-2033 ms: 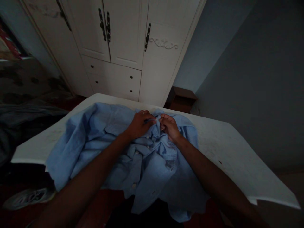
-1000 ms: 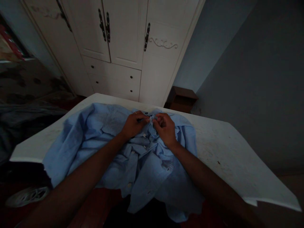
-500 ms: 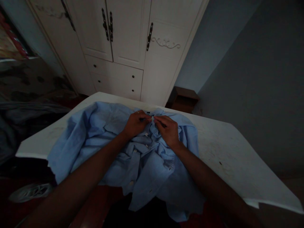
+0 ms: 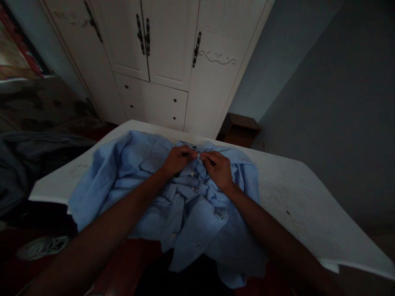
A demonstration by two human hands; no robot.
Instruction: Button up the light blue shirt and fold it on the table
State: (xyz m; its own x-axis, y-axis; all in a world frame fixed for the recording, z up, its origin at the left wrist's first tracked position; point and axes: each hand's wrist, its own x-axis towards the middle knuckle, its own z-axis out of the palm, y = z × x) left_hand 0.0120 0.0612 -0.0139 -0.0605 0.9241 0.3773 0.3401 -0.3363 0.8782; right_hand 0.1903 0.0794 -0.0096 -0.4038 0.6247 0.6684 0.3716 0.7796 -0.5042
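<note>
A light blue button-up shirt (image 4: 129, 164) lies spread and rumpled, its lower hem hanging over the near side of the white table (image 4: 286, 185). Near its collar, my left hand (image 4: 179, 159) pinches the shirt's front edge between thumb and fingers. My right hand (image 4: 217, 166) grips the other front edge close beside it, the fingertips of both hands almost meeting. What lies between the fingertips is too small and dark to make out. Below the hands, pale buttons show down the placket, one shirt button (image 4: 173, 235) near the hem. A dark label (image 4: 194, 147) sits at the collar.
Behind the table stands a white wardrobe (image 4: 166, 53) with dark handles and drawers. A small brown cabinet (image 4: 242, 127) is by the wall at the back right. Dark cloth (image 4: 18, 164) is heaped at the left. A shoe (image 4: 43, 248) lies on the red floor, lower left.
The view has shifted slightly, so everything sits a little further right. Both hands stay pinched at the shirt's collar, with hardly any movement against the cloth.
</note>
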